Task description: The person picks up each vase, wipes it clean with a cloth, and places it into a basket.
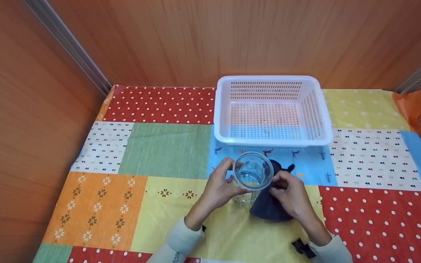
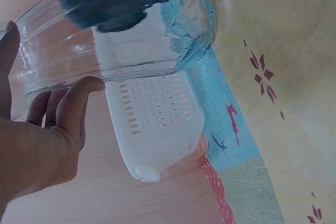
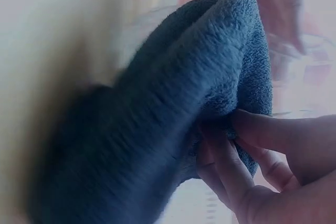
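Note:
My left hand (image 1: 218,187) grips a clear glass jar (image 1: 253,172) round its side, near the top. The jar's round mouth faces up toward the head camera. Beside it, my right hand (image 1: 291,193) pinches a dark blue-grey cloth (image 1: 269,209), which hangs down in a fold next to the jar. The right wrist view shows the cloth (image 3: 210,61) as fuzzy like a towel, gathered between thumb and fingers. In the left wrist view the jar (image 2: 63,51) lies across the picture, with dark cloth showing at its far side.
A white plastic basket (image 1: 273,141) with slotted walls stands behind the hands, against the wooden back wall (image 1: 232,40). A patchwork-print tablecloth (image 1: 166,149) covers the table. Wooden panels (image 1: 20,120) close in the left and right sides.

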`<state>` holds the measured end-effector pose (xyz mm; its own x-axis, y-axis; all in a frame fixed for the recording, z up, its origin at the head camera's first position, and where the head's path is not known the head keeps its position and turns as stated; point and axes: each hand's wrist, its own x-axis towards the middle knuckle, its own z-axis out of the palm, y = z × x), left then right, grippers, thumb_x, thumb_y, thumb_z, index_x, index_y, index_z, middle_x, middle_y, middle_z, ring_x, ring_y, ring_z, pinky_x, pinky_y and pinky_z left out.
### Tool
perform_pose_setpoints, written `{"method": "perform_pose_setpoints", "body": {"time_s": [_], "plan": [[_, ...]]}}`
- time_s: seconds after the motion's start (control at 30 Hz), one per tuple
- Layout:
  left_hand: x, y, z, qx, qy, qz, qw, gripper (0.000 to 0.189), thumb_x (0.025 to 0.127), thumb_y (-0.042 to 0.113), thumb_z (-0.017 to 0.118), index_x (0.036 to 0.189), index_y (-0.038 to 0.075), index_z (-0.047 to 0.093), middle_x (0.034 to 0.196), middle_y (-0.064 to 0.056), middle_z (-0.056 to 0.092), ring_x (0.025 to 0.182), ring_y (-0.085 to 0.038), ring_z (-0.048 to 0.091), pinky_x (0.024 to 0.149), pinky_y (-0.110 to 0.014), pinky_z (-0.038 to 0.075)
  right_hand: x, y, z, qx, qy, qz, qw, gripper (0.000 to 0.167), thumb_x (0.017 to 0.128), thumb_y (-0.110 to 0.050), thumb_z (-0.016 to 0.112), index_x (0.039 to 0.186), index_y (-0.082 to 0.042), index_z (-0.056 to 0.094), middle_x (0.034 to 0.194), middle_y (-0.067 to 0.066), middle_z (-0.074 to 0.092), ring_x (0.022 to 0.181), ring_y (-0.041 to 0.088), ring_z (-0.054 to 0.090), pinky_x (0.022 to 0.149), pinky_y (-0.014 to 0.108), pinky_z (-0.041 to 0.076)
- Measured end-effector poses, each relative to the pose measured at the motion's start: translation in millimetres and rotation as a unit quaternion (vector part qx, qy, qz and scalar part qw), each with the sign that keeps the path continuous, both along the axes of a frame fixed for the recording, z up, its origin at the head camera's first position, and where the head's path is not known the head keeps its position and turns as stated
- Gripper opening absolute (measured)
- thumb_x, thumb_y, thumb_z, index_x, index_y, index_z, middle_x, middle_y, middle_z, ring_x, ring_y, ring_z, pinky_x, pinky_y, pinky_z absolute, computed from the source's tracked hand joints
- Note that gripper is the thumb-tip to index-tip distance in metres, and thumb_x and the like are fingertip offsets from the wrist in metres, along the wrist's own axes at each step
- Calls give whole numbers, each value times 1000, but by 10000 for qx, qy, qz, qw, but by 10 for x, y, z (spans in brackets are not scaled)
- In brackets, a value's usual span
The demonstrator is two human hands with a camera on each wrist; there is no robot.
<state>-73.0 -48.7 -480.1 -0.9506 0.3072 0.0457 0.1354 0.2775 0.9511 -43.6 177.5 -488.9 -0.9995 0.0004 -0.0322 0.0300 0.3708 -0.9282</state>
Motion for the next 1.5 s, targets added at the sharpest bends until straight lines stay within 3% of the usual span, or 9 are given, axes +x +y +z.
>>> {"method": "perform_pose_setpoints", "body": {"time_s": [0.17, 0.3, 0.5, 0.63, 0.77, 0.97, 1.17, 1.4, 1.5], "plan": [[4, 7, -2, -63, 41, 54, 10000, 56, 73, 18, 99, 117, 15, 63, 119, 2, 62, 114, -22, 59, 93, -46, 60, 3, -7, 230, -186, 127, -8, 9997, 21, 85, 19, 73, 92, -1, 71, 95, 13, 68, 89, 23, 72, 81, 28, 62], [7, 9, 1, 4, -41, 14, 10000, 57, 75, 19, 98, 121, 17, 64, 121, 4, 62, 116, -21, 58, 96, -49, 59, 12, 5, 258, 4, 130, -22, 9999, 20, 87, 16, 75, 95, -3, 73, 97, 11, 71, 95, 27, 74, 87, 39, 64], [4, 3, -3, 37, -86, -3, 10000, 57, 76, 18, 98, 121, 15, 63, 121, 2, 61, 119, -29, 59, 99, -54, 57, 1, 11, 73, 322, 377, 69, 9987, 24, 84, 20, 74, 89, -3, 70, 93, 7, 69, 94, 25, 73, 86, 35, 63], [0, 0, 3, -18, -78, 12, 10000, 57, 75, 17, 98, 120, 15, 63, 120, 3, 61, 118, -27, 59, 98, -51, 58, -23, 31, -101, 513, 96, 111, 9986, 29, 82, 22, 72, 86, -5, 64, 93, 6, 69, 95, 24, 73, 79, 28, 58], [0, 1, 9, -114, -58, 43, 9999, 57, 75, 17, 98, 118, 16, 62, 119, 4, 61, 115, -20, 58, 97, -47, 59, -45, 62, -236, 624, -220, 199, 9976, 31, 83, 22, 71, 84, -6, 60, 94, 7, 69, 98, 26, 73, 77, 30, 56], [4, 7, 0, -30, -17, 18, 10000, 56, 75, 17, 98, 118, 15, 62, 119, 3, 61, 117, -25, 59, 96, -49, 60, -46, 73, -305, 662, -266, 252, 9971, 31, 82, 24, 70, 84, -6, 59, 94, 8, 66, 101, 28, 73, 79, 33, 58], [10, 3, -7, -37, 129, 3, 9999, 56, 75, 18, 98, 118, 15, 63, 119, 1, 62, 113, -22, 58, 88, -46, 61, -18, 23, -207, 755, -11, 74, 9971, 29, 80, 22, 70, 85, -6, 64, 92, 6, 65, 93, 21, 67, 81, 28, 56], [16, 0, 10, 70, -84, -40, 9999, 58, 78, 19, 96, 126, 16, 63, 125, -1, 61, 119, -26, 58, 101, -53, 57, 27, -19, 105, 196, 303, -27, 9993, 24, 85, 20, 71, 90, -3, 71, 94, 7, 68, 92, 19, 68, 84, 23, 58], [20, 4, 13, 55, -123, -19, 9999, 58, 79, 20, 96, 126, 16, 62, 126, -1, 61, 119, -25, 58, 102, -55, 56, 34, -26, 169, 230, 367, -80, 9990, 22, 86, 19, 72, 91, -3, 72, 94, 6, 68, 91, 18, 65, 88, 30, 61]]}}
